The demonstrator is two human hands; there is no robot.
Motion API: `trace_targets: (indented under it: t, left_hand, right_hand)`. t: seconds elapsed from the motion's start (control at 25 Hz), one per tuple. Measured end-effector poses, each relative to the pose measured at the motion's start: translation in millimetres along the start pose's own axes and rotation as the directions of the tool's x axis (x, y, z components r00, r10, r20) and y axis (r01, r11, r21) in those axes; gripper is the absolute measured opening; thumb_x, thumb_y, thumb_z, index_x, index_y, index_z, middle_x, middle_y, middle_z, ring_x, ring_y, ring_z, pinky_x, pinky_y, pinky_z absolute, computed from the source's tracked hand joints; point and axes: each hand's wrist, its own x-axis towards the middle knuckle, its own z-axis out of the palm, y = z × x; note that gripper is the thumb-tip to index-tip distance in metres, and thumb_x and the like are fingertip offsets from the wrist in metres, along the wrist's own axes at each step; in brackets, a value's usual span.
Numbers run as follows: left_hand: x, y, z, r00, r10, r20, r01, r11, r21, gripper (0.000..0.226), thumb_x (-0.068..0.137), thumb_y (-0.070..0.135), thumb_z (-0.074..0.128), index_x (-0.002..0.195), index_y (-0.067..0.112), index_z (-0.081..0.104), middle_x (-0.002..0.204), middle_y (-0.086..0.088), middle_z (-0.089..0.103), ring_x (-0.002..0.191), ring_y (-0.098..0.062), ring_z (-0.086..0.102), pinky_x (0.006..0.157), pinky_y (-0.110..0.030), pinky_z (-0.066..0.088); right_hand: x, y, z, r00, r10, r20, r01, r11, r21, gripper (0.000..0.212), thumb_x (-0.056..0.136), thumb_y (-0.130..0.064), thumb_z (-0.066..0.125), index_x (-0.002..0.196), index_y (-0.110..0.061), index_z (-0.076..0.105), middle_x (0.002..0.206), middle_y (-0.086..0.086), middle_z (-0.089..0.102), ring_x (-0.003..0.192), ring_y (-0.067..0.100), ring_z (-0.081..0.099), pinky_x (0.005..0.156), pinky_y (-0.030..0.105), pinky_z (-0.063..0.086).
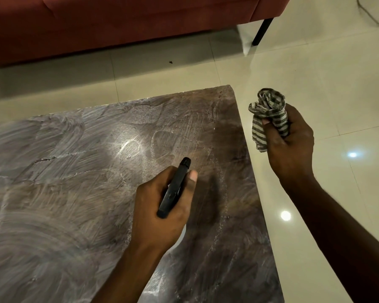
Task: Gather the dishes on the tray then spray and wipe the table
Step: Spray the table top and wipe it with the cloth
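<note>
My left hand (pixel 162 213) is shut around a spray bottle, of which only the black trigger head (pixel 175 184) shows, its nozzle pointing away over the table. The brown marbled table (pixel 64 182) carries pale, streaky wipe marks across most of its top. My right hand (pixel 293 138) hangs over the floor beyond the table's right edge, closed on a bunched grey-and-white striped cloth (pixel 268 114). No dishes or tray are in view.
A red sofa (pixel 129 25) with a black leg (pixel 262 31) stands behind the table across a strip of cream tiled floor (pixel 315 73). A dark cable (pixel 372 14) lies on the floor at the top right. A small dark speck (pixel 170 62) sits near the sofa.
</note>
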Motion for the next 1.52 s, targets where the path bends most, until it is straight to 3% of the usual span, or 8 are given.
trace_targets:
  t: [0.4, 0.56, 0.68, 0.84, 1.04, 1.12, 1.32, 1.52]
  left_hand:
    - [-5.3, 1.4, 3.6, 1.000, -0.023, 0.021, 0.023, 1.000, -0.006, 0.032, 0.092, 0.047, 0.076, 0.076, 0.020, 0.069, 0.057, -0.004, 0.058, 0.051, -0.027, 0.059, 0.052, -0.051, 0.057]
    - [-5.0, -1.3, 4.1, 1.000, -0.020, 0.011, 0.019, 0.998, 0.059, 0.047, 0.092, 0.049, 0.074, 0.060, 0.022, 0.053, 0.050, 0.001, 0.045, 0.044, -0.016, 0.047, 0.052, -0.038, 0.047]
    - [-6.3, -3.5, 1.2, 0.996, -0.085, 0.011, 0.085, 0.995, -0.043, 0.040, 0.090, 0.045, 0.080, 0.068, 0.016, 0.063, 0.054, -0.009, 0.052, 0.050, -0.033, 0.054, 0.054, -0.050, 0.053]
    - [-4.4, 1.3, 0.6, 0.996, -0.069, 0.053, 0.069, 0.998, -0.006, 0.037, 0.091, 0.050, 0.077, 0.073, 0.019, 0.067, 0.054, -0.002, 0.055, 0.050, -0.027, 0.058, 0.053, -0.051, 0.055]
    - [0.3, 1.9, 4.8, 0.997, -0.076, 0.014, 0.075, 0.997, 0.036, 0.050, 0.089, 0.058, 0.071, 0.060, 0.021, 0.053, 0.051, -0.001, 0.048, 0.047, -0.019, 0.050, 0.054, -0.038, 0.049]
    - [0.4, 1.8, 5.5, 0.995, -0.102, 0.002, 0.102, 0.994, -0.038, 0.042, 0.090, 0.052, 0.075, 0.069, 0.017, 0.063, 0.058, -0.007, 0.055, 0.053, -0.028, 0.058, 0.058, -0.044, 0.055]
    - [-9.3, -10.2, 3.5, 0.995, -0.103, 0.010, 0.103, 0.995, -0.005, 0.044, 0.091, 0.053, 0.074, 0.071, 0.015, 0.062, 0.059, -0.010, 0.056, 0.055, -0.029, 0.059, 0.060, -0.046, 0.055]
    - [-24.6, -17.5, 6.4, 0.987, -0.157, 0.022, 0.157, 0.988, 0.014, 0.052, 0.089, 0.058, 0.072, 0.066, 0.015, 0.056, 0.055, -0.010, 0.053, 0.051, -0.029, 0.055, 0.058, -0.038, 0.052]
  right_hand:
    - [34.6, -7.1, 20.5, 0.997, -0.076, -0.007, 0.075, 0.990, -0.116, 0.037, 0.103, -0.024, 0.060, 0.140, -0.030, 0.064, 0.116, -0.007, 0.077, 0.102, 0.015, 0.074, 0.092, 0.044, 0.064]
    - [62.5, -9.3, 58.3, 0.948, -0.144, 0.285, 0.247, 0.897, -0.366, 0.056, 0.105, -0.014, 0.060, 0.158, -0.027, 0.048, 0.151, 0.002, 0.060, 0.138, 0.019, 0.057, 0.114, 0.021, 0.038]
    - [51.2, 6.6, 88.0, 0.763, -0.133, 0.633, 0.558, 0.630, -0.540, 0.070, 0.103, -0.019, 0.056, 0.167, -0.028, 0.029, 0.176, 0.005, 0.025, 0.165, 0.032, 0.015, 0.132, 0.053, 0.020]
    - [39.3, 26.3, 41.6, 0.341, -0.164, 0.926, 0.860, 0.453, -0.236, 0.073, 0.103, -0.019, 0.052, 0.169, -0.031, 0.024, 0.179, -0.003, 0.014, 0.166, 0.020, 0.001, 0.134, 0.047, 0.010]
    - [85.3, 6.9, 46.9, 0.725, -0.080, 0.684, 0.573, 0.620, -0.535, 0.075, 0.103, -0.009, 0.052, 0.169, -0.031, 0.023, 0.178, 0.001, 0.016, 0.166, 0.025, 0.005, 0.134, 0.048, 0.015]
    - [88.6, -10.0, 79.8, 0.694, -0.059, 0.718, 0.589, 0.620, -0.518, 0.075, 0.103, -0.010, 0.051, 0.169, -0.031, 0.022, 0.179, 0.001, 0.014, 0.166, 0.026, 0.004, 0.135, 0.042, 0.008]
    - [84.6, -3.8, 62.5, 0.333, -0.092, 0.938, 0.824, 0.512, -0.243, 0.076, 0.102, -0.010, 0.054, 0.168, -0.033, 0.025, 0.178, -0.004, 0.013, 0.165, 0.017, 0.001, 0.134, 0.041, 0.007]
    - [85.9, -10.4, 74.1, 0.713, -0.044, 0.700, 0.548, 0.657, -0.517, 0.072, 0.104, -0.012, 0.052, 0.168, -0.032, 0.026, 0.179, 0.001, 0.015, 0.166, 0.024, 0.003, 0.135, 0.044, 0.008]
